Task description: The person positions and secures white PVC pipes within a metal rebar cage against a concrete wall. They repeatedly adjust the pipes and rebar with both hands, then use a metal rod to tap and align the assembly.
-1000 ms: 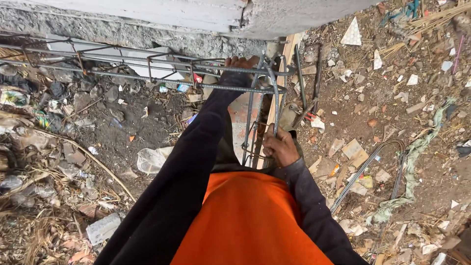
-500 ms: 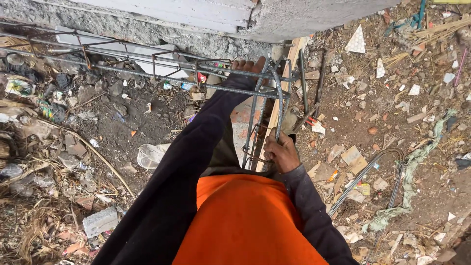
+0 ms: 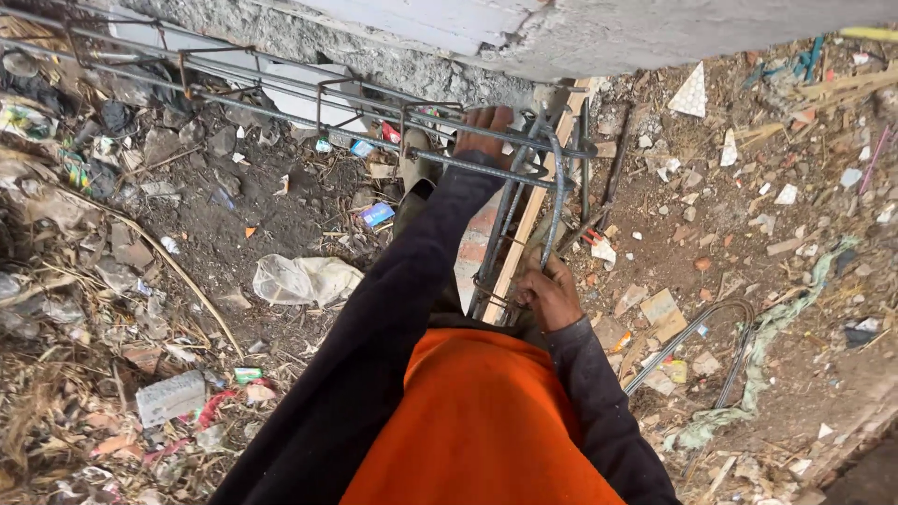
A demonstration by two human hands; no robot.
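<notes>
A long cage of steel reinforcing bars point(image 3: 281, 93) with square ties lies along the foot of a concrete wall and bends down toward me at its right end. My left hand point(image 3: 486, 131), on a black-sleeved arm, grips the cage's top bar at that corner. Lower down, my right hand point(image 3: 547, 295) is closed around the vertical bars point(image 3: 552, 206) close to my orange vest. A wooden plank point(image 3: 524, 229) runs under the bars.
Rubble, broken bricks, plastic bags point(image 3: 304, 279) and litter cover the dirt on both sides. Bent loose bars point(image 3: 692, 332) and a green strip of cloth point(image 3: 786, 323) lie on the right. The concrete wall point(image 3: 561, 37) closes the far side.
Both hands keep their grip on the bars. The view has shifted slightly, with the cage sitting a little lower and to the right in the frame.
</notes>
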